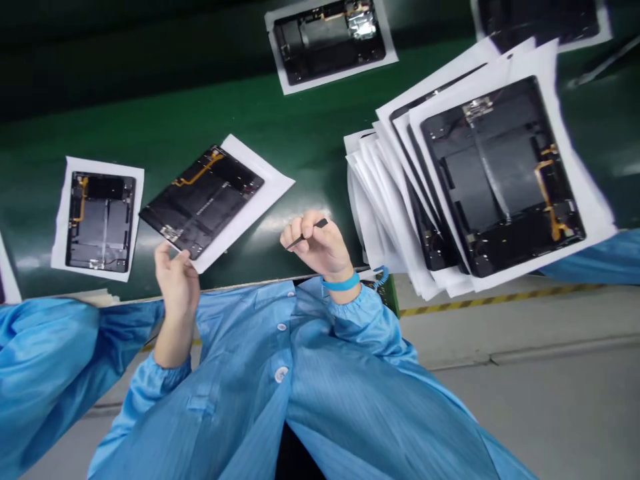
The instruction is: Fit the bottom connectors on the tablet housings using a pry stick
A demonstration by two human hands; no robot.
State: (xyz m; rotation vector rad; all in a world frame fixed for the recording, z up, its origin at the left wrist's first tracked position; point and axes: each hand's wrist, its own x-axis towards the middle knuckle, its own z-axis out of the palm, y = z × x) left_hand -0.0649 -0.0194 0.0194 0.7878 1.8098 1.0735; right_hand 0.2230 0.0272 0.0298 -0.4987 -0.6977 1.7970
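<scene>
My left hand (179,273) pinches the near corner of an opened tablet (200,200), whose black inside shows a battery and an orange flex cable. The tablet lies tilted at an angle over a white sheet (267,175). To the right, my right hand (316,245) is closed round a thin black tool (306,235), perhaps tweezers or a pry stick; its exact kind is hard to make out. A blue wrist strap (341,283) with a coiled cord circles my right wrist. Beyond my left hand, another opened tablet (103,223) rests on its own white sheet.
A tall leaning stack of opened tablets (500,180) between white sheets stands at the right, overhanging the green table's (200,113) front edge. Another opened tablet (330,43) lies at the back. Blue sleeves of co-workers (50,373) show on both sides.
</scene>
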